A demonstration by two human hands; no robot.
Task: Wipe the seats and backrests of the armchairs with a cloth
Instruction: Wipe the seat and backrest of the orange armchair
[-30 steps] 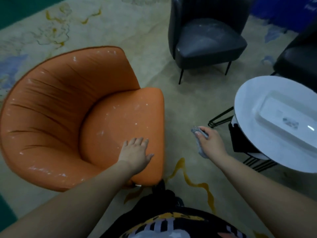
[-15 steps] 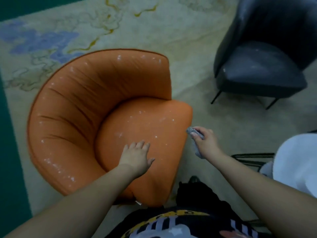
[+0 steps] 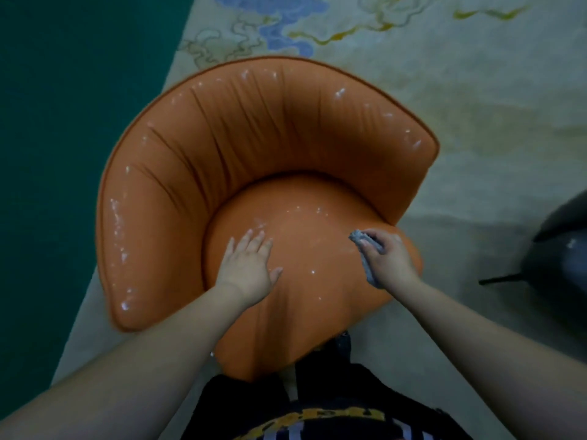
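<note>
An orange armchair fills the middle of the view, its curved backrest and round seat dotted with white specks. My left hand lies flat on the seat's left part, fingers spread. My right hand is over the seat's right edge, shut on a small grey cloth that pokes out above the fingers and hangs below the palm. The cloth's top end touches or nearly touches the seat.
A dark grey armchair shows partly at the right edge, with a thin black leg. The chairs stand on a pale patterned carpet; a dark green floor strip lies to the left. My dark clothing fills the bottom.
The view has swung left, so the orange armchair now faces me and the white table is out of sight. My right hand with the cloth moved from beside the seat onto its right edge.
</note>
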